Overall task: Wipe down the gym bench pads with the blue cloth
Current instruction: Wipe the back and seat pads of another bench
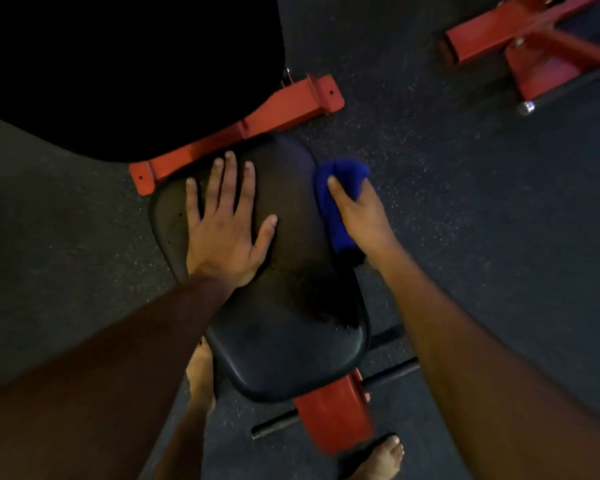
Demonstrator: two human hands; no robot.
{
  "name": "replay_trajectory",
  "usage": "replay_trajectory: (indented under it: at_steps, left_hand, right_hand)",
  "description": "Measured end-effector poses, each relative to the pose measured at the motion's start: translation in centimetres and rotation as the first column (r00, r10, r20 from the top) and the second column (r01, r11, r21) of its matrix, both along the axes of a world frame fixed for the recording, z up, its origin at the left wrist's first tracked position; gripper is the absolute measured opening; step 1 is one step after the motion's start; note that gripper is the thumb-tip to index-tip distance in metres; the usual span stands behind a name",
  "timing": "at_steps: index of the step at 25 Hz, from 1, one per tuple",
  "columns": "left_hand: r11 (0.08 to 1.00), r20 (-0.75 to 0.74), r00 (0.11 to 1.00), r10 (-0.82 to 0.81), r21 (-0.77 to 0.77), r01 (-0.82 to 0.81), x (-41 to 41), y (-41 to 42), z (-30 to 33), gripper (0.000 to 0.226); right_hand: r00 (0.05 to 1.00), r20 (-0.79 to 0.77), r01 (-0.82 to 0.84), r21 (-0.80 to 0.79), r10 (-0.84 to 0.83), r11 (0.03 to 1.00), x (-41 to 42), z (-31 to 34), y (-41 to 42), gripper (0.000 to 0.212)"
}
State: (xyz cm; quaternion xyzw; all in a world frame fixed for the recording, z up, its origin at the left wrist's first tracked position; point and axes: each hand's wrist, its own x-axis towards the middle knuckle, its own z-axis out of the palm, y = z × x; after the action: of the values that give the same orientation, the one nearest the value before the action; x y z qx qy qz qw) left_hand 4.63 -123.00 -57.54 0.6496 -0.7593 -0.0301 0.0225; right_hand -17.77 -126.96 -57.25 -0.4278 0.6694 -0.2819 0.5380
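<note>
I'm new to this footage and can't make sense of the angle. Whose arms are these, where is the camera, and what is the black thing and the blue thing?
The one picture comes from a camera worn on a person's head, looking down, so the two arms reaching in from the bottom are the wearer's own. The black shape in the middle is the seat pad of a gym bench, fixed on a red metal frame that stands on a dark speckled floor. The left hand lies flat on the pad with its fingers spread, as if to steady it. The right hand grips the blue cloth against the pad's right edge. The larger black mass at top left is probably the back pad, too dark to tell more. Bare feet show at the bottom, and part of another red frame at top right.
</note>
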Motion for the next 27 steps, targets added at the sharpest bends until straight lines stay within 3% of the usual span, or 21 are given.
replay_trajectory:
  at_steps: [3, 6, 9, 11, 14, 17, 21, 24, 27]
  left_hand:
    - [1.0, 0.008, 1.0, -0.012, -0.018, 0.012, -0.3, 0.3, -0.2, 0.077]
    - [1.0, -0.007, 1.0, -0.009, 0.002, 0.009, -0.3, 0.3, 0.1, 0.077]
    - [1.0, -0.03, 1.0, -0.007, -0.002, 0.007, -0.5, 0.3, 0.3, 0.076]
    - [1.0, -0.038, 0.999, -0.004, 0.001, 0.004, -0.3, 0.3, 0.2, 0.076]
    - [1.0, -0.029, 1.0, -0.003, 0.007, 0.004, -0.3, 0.5, 0.0, 0.075]
    - [1.0, -0.024, 1.0, -0.004, -0.001, 0.004, -0.5, 0.5, -0.1, 0.076]
    - [1.0, -0.028, 1.0, -0.012, -0.027, 0.011, -0.2, 0.4, -0.4, 0.076]
    - [0.999, -0.029, 0.999, -0.017, -0.042, 0.016, -0.2, 0.3, -0.4, 0.076]
    - [0.999, -0.019, 1.0, -0.019, -0.048, 0.018, -0.3, 0.4, -0.3, 0.075]
  right_hand:
    - [0.993, -0.004, -0.117, -0.047, 0.117, 0.992, 2.1, -0.4, -8.0, 0.022]
    - [0.988, 0.076, -0.139, 0.035, 0.136, 0.99, 1.6, -0.1, -8.9, 0.021]
    - [0.981, 0.172, -0.094, 0.029, 0.088, 0.995, -0.2, 0.4, -3.3, 0.008]
    - [0.984, 0.177, -0.04, 0.087, 0.024, 0.995, -1.9, 1.1, 3.8, 0.011]
    - [0.995, 0.1, -0.021, 0.199, 0.001, 0.98, -4.5, 3.4, 14.9, 0.015]
    - [0.995, 0.039, 0.081, 0.244, -0.093, 0.966, -4.9, 2.8, 17.6, 0.002]
    - [0.995, 0.047, 0.082, 0.084, -0.086, 0.993, -2.1, 0.8, 7.7, 0.007]
    - [0.999, 0.022, -0.025, -0.039, 0.026, 0.999, 0.5, 0.0, -2.2, 0.025]
    - [0.987, 0.054, -0.147, -0.042, 0.149, 0.988, 1.4, 0.0, -7.7, 0.015]
